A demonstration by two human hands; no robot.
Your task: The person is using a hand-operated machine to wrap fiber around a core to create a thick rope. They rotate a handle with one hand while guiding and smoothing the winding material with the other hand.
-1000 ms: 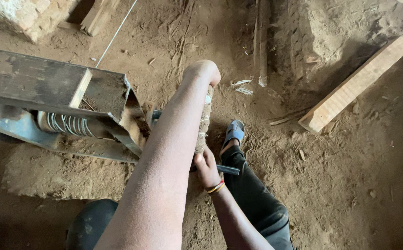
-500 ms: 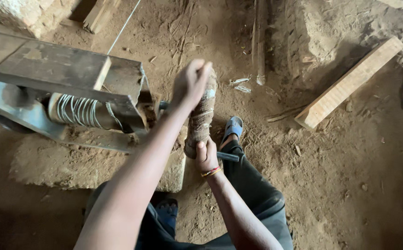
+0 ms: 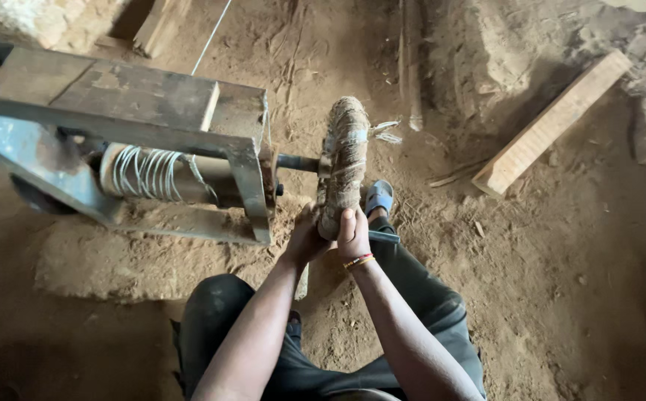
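Both hands have dropped from the top of the fibre-wrapped wheel [image 3: 343,165] to its lower rim since a second ago. I see my left hand [image 3: 306,239] and right hand [image 3: 352,232] side by side, fingers closed on the rim. It sits on an axle beside the metal frame [image 3: 152,137]. White cord [image 3: 146,172] already fills part of the spool, so I judge the winding partly done.

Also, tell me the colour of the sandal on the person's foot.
The sandal is blue-grey, seen in the head view, just right of the wrapped wheel.
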